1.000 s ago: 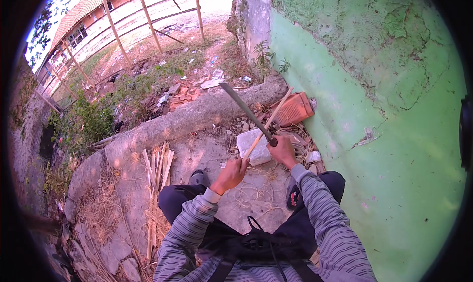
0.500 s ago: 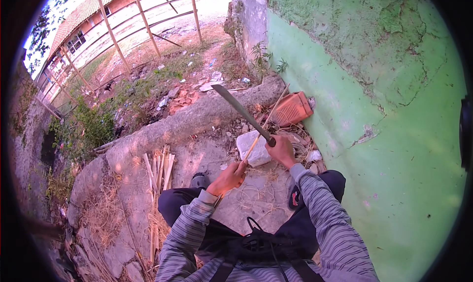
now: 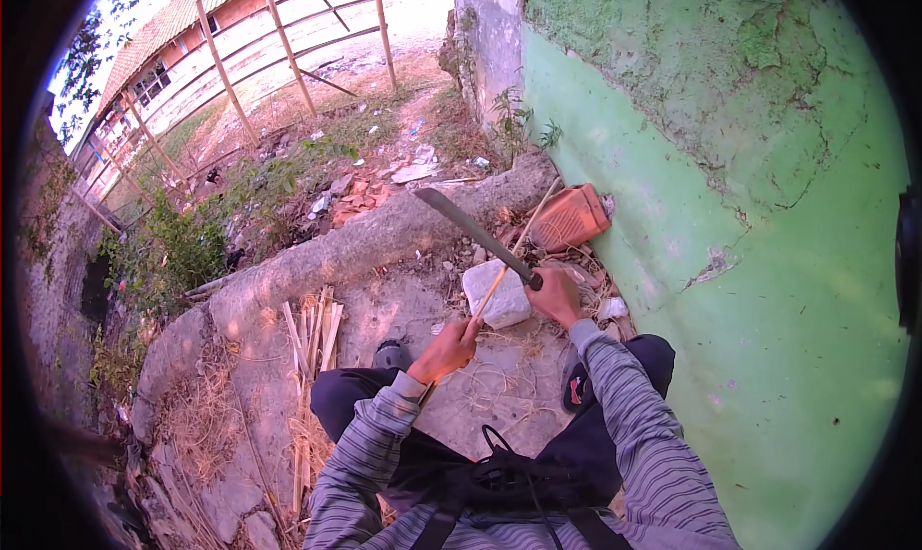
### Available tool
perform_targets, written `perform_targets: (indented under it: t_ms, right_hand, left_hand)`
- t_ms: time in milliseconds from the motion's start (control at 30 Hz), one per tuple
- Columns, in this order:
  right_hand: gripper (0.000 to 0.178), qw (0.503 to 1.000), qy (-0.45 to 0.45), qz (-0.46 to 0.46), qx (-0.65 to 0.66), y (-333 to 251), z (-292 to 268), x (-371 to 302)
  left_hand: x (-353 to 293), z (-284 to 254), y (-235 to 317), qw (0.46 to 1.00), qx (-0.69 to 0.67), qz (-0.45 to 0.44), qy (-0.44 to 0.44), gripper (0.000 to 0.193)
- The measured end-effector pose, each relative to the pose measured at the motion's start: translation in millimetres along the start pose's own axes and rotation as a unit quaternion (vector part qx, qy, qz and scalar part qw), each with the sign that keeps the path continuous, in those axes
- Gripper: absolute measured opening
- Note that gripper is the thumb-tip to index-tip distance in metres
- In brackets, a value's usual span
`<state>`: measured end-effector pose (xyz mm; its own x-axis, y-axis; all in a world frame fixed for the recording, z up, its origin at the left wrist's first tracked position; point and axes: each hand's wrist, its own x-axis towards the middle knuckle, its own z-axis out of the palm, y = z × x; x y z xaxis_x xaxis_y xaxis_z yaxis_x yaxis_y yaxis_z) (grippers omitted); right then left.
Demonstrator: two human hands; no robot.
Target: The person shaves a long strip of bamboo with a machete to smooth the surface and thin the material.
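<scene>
My right hand [image 3: 557, 297] is closed round the handle of a machete [image 3: 471, 227], whose long dark blade points up and to the left. In my closed left hand [image 3: 444, 351] is a thin bamboo strip [image 3: 526, 229]. It slants up to the right, crosses the blade near the handle, and its lower end runs back under my left wrist. Behind the strip, a whitish stone block [image 3: 497, 291] sits on the ground between my feet. Whether the blade touches the strip I cannot tell.
Split bamboo pieces [image 3: 314, 334] lie by my left knee, above pale shavings. An orange plastic container [image 3: 571, 218] rests against the green wall [image 3: 730, 358] on my right. A low concrete kerb [image 3: 384, 231] curves across ahead, with rubble and litter beyond. A bamboo fence [image 3: 288, 55] stands farther off.
The machete's tip has dropped, and my right hand is slightly lower. The left hand keeps its grip on the strip, almost unmoved. The whole view has shifted slightly.
</scene>
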<state>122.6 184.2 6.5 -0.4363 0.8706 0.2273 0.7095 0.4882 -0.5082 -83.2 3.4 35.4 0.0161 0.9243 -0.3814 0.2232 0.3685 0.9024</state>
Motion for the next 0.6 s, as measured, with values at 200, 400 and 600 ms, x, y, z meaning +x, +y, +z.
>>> perform_targets:
  t_ms: [200,400,600]
  right_hand:
    - [0.040,0.965,0.012,0.177,0.195,34.9,-1.0,19.9]
    - [0.032,0.778,-0.053,0.251,0.573,-15.4,-26.6,8.4]
    - [0.029,0.753,-0.026,0.210,0.623,-27.3,-38.7,12.6]
  left_hand:
    - [-3.9,2.4,-11.2,0.997,0.043,0.062,-0.025,0.044]
    - [-13.9,-7.2,0.0,0.968,0.186,0.169,0.023,0.042]
    - [-27.9,-28.5,34.0,0.964,0.240,0.115,0.024,0.037]
